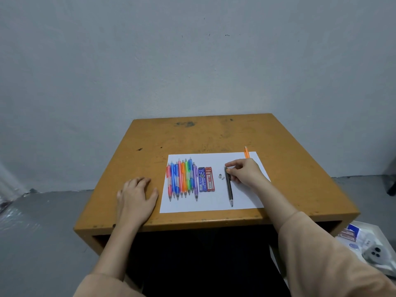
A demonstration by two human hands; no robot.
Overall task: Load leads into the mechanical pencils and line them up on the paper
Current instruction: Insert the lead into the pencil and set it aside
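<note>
While on paper [214,202], pencil [229,187] in fingers [232,163]

Scuffed ochre worktop [214,136], dark smudges up near its far edge, and a white paper [214,203] lies flat toward the near edge, a little right of centre. The left hand [137,196] rests palm-down on bare wood just left of the paper. An orange pencil [246,152] straddles the paper's far edge, its far end over the wood.

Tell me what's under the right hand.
The right hand pinches the black pencil near its top, over the white paper. An orange pencil pokes out behind; its lower part is hidden.
</note>
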